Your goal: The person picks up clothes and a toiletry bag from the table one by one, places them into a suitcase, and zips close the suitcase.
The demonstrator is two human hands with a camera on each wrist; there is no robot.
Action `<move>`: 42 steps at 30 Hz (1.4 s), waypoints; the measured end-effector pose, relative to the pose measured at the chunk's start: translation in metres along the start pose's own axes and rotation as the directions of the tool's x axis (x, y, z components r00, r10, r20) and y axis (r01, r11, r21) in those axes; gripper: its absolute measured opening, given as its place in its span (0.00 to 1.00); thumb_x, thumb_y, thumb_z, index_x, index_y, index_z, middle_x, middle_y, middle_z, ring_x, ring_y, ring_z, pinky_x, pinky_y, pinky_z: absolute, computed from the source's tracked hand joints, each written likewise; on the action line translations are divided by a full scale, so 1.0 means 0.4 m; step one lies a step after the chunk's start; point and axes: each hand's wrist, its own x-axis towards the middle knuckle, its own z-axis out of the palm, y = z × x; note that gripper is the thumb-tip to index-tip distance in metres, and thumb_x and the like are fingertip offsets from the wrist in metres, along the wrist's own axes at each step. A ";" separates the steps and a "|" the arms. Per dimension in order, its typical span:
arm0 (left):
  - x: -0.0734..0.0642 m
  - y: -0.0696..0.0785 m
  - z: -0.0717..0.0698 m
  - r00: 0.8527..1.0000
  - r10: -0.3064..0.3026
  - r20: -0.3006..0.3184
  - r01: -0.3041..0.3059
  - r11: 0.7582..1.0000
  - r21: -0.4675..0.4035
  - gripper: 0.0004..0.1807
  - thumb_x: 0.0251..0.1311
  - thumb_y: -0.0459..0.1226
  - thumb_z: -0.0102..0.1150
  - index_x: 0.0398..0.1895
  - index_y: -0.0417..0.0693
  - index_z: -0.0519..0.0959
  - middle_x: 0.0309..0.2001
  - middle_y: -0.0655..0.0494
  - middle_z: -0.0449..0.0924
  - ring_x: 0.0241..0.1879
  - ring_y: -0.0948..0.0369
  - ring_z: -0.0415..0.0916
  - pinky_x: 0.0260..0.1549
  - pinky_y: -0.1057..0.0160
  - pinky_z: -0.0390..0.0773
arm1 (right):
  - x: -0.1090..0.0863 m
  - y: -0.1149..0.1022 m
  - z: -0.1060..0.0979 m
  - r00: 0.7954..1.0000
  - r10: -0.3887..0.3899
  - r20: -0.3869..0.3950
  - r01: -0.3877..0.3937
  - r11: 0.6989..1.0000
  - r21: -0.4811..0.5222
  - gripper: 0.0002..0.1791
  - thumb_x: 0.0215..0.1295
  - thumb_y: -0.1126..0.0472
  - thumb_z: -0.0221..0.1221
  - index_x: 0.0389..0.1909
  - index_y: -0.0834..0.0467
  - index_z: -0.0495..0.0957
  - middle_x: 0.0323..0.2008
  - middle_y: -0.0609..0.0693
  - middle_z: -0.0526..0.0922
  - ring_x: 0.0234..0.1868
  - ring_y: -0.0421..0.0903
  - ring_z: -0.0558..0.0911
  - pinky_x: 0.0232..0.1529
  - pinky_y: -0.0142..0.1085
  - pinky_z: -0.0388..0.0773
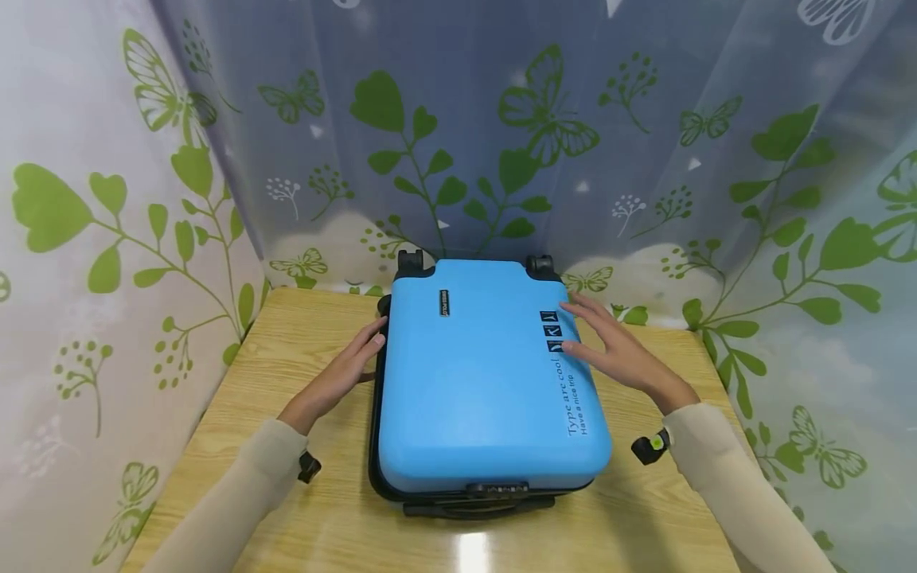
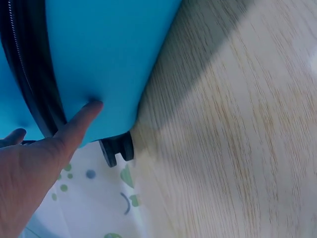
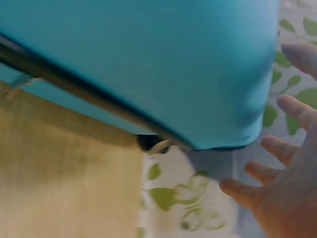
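Leafy curtains (image 1: 458,119) hem you in behind and on both sides, around the wooden table (image 1: 322,517). The blue suitcase (image 1: 480,374) lies flat at its middle, between your hands. Your right hand (image 1: 616,346) is spread wide beside its right edge; your left hand (image 1: 351,366), digits loosely extended, touches its left side. Its black handle (image 1: 480,509) faces you; its wheels (image 1: 411,261) sit near the back curtain.

We are seeing the suitcase (image 1: 480,382) lying on the desk (image 1: 286,334), its wheels (image 1: 411,261) facing the far edge, curtain (image 1: 458,48) behind.
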 end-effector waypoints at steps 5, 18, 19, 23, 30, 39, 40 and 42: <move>-0.009 0.008 0.002 1.000 -0.015 0.026 0.016 0.999 -0.035 0.41 0.86 0.64 0.33 0.92 0.64 0.40 0.91 0.49 0.31 0.89 0.39 0.34 0.77 0.24 0.59 | -0.023 0.060 0.049 0.997 0.080 -0.001 -0.077 0.968 0.239 0.43 0.86 0.48 0.55 0.91 0.43 0.43 0.90 0.57 0.40 0.88 0.70 0.43 0.78 0.78 0.51; -0.020 0.037 0.014 0.995 -0.031 0.093 0.038 0.996 -0.076 0.44 0.84 0.66 0.35 0.92 0.67 0.35 0.91 0.52 0.26 0.89 0.41 0.29 0.77 0.23 0.56 | -0.041 0.100 0.145 0.988 0.138 0.070 -0.152 0.784 0.601 0.41 0.90 0.39 0.37 0.90 0.38 0.25 0.90 0.52 0.29 0.89 0.64 0.38 0.83 0.70 0.42; -0.020 0.038 0.015 0.995 -0.030 0.091 0.037 0.996 -0.078 0.44 0.84 0.66 0.35 0.92 0.66 0.34 0.91 0.52 0.26 0.89 0.41 0.29 0.77 0.22 0.56 | -0.039 0.099 0.148 0.990 0.124 0.067 -0.140 0.789 0.598 0.41 0.90 0.39 0.36 0.89 0.38 0.24 0.90 0.50 0.26 0.89 0.62 0.33 0.84 0.70 0.38; -0.019 0.044 0.015 0.996 -0.025 0.087 0.032 0.997 -0.077 0.44 0.85 0.65 0.34 0.92 0.66 0.32 0.91 0.53 0.25 0.89 0.41 0.29 0.77 0.22 0.57 | -0.033 0.092 0.159 0.994 0.085 0.062 -0.105 0.804 0.585 0.39 0.91 0.40 0.33 0.89 0.36 0.23 0.89 0.43 0.21 0.88 0.57 0.22 0.83 0.72 0.29; -0.001 0.046 0.003 0.994 -0.018 0.107 0.024 0.998 -0.057 0.44 0.84 0.67 0.33 0.91 0.69 0.31 0.91 0.58 0.24 0.90 0.45 0.29 0.77 0.23 0.56 | -0.039 0.070 0.184 0.995 0.096 0.034 -0.098 0.811 0.577 0.37 0.91 0.40 0.31 0.87 0.31 0.22 0.88 0.40 0.18 0.88 0.55 0.19 0.82 0.73 0.26; 0.044 0.050 -0.031 0.994 -0.024 0.111 0.030 0.998 -0.054 0.42 0.83 0.68 0.33 0.91 0.76 0.34 0.91 0.60 0.28 0.90 0.44 0.31 0.78 0.21 0.48 | -0.057 0.011 0.233 0.984 0.179 -0.010 -0.140 0.801 0.582 0.40 0.89 0.37 0.32 0.86 0.31 0.17 0.88 0.44 0.16 0.88 0.58 0.21 0.81 0.75 0.32; 0.049 0.051 -0.036 0.993 -0.019 0.117 0.025 0.999 -0.049 0.42 0.83 0.68 0.33 0.91 0.74 0.34 0.91 0.59 0.28 0.90 0.44 0.31 0.78 0.21 0.47 | -0.061 0.003 0.240 0.980 0.199 -0.020 -0.151 0.802 0.578 0.40 0.89 0.36 0.32 0.86 0.30 0.17 0.88 0.44 0.16 0.88 0.58 0.21 0.81 0.75 0.31; 0.056 0.051 -0.047 0.993 -0.020 0.120 0.025 0.999 -0.043 0.42 0.83 0.68 0.34 0.91 0.74 0.35 0.91 0.59 0.29 0.90 0.44 0.32 0.79 0.21 0.45 | -0.068 -0.015 0.254 0.972 0.232 -0.041 -0.168 0.804 0.570 0.40 0.89 0.35 0.32 0.86 0.31 0.17 0.88 0.44 0.16 0.88 0.58 0.21 0.81 0.75 0.30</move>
